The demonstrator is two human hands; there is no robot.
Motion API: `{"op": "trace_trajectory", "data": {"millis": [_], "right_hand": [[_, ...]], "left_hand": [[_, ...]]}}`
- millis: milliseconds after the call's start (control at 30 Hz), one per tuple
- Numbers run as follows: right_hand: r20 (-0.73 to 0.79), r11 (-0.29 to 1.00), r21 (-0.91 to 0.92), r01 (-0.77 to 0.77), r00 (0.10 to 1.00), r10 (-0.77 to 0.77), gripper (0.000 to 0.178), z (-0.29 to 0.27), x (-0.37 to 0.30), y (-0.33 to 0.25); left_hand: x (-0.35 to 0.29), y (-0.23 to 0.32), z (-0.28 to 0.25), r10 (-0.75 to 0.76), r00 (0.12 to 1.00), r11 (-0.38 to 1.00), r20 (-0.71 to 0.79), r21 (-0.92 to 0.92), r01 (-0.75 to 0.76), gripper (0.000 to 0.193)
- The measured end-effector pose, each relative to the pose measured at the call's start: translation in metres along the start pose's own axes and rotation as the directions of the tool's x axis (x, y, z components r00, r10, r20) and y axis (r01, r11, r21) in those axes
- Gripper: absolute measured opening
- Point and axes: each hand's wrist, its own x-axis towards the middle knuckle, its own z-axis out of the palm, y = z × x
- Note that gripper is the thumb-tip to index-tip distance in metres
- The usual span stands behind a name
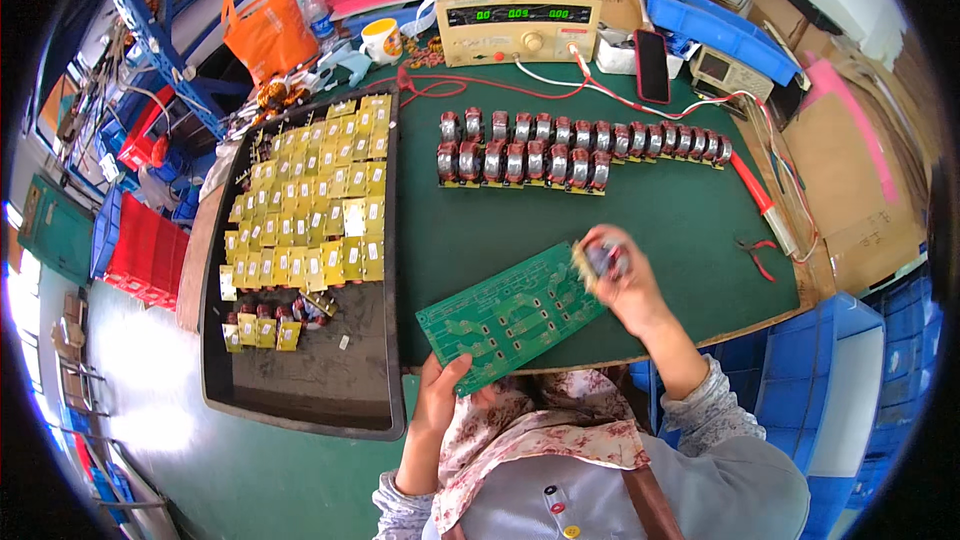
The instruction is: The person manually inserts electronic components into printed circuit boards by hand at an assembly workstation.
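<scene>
My left hand [442, 386] grips the lower left corner of a green circuit board [515, 315], thumb on top. The board is tilted, its left end toward me, over the front edge of the table. At its upper right end, my right hand [630, 285] is closed round a wire-wound coil [606, 258] with a small yellowish base. The coil's base is close to the board's end; whether they touch I cannot tell. Beyond the board stand two rows of similar dark coils [535, 155] wrapped in shiny bands.
A black tray [395, 380] at the left holds several yellow-based parts [310, 210]. A bench power supply [520, 28] stands at the back, with red and white leads. On the right lie a red probe [765, 202], red-handled pliers [760, 258] and a phone [651, 67].
</scene>
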Motion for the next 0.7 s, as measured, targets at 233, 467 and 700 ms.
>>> {"op": "trace_trajectory", "data": {"millis": [233,467,700], "right_hand": [[-0.161,0.519,-0.852,0.07,0.908,-0.386,0.074,-0.058,0.092,-0.037],[-0.114,0.332,-0.943,0.04,0.895,-0.43,0.081,-0.068,0.114,-0.022],[0.592,0.112,-0.752,0.65,0.74,-0.319,0.04,0.13,0.061,-0.039]], "left_hand": [[0.001,-0.013,-0.004,0.005,1.0,0.999,-0.03,-0.047,-0.007,0.029],[-0.002,-0.015,-0.008,0.021,0.998,0.999,-0.057,-0.031,-0.022,0.027],[-0.003,-0.028,-0.02,-0.022,0.999,0.999,-0.038,-0.039,0.021,0.025]]}}
